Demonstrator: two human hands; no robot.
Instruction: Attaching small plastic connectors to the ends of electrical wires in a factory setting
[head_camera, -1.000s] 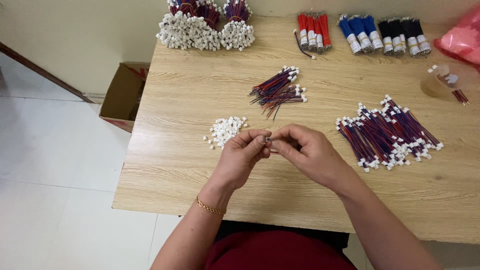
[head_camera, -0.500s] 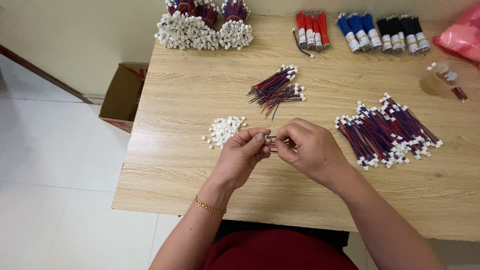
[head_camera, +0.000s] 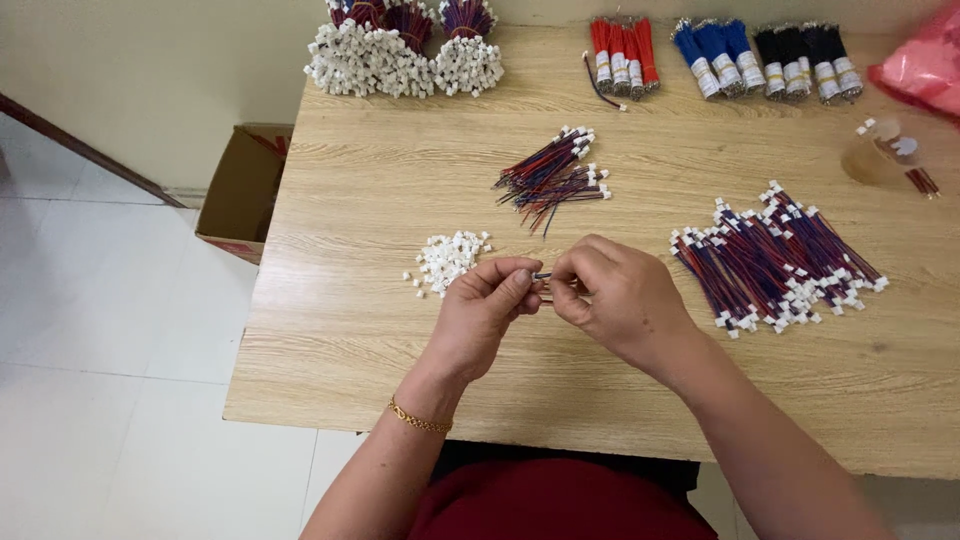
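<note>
Wooden table (head_camera: 400, 200); left hand (head_camera: 485, 315), right hand (head_camera: 615, 295) grip pinched on wire (head_camera: 542, 276), lying left-right.

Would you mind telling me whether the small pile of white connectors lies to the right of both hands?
No, the white connectors lie on the table just left of the left hand, away from the right hand.

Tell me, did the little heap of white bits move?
No. The heap of white connectors sits on the same part of the table, just left of the left hand.
</note>
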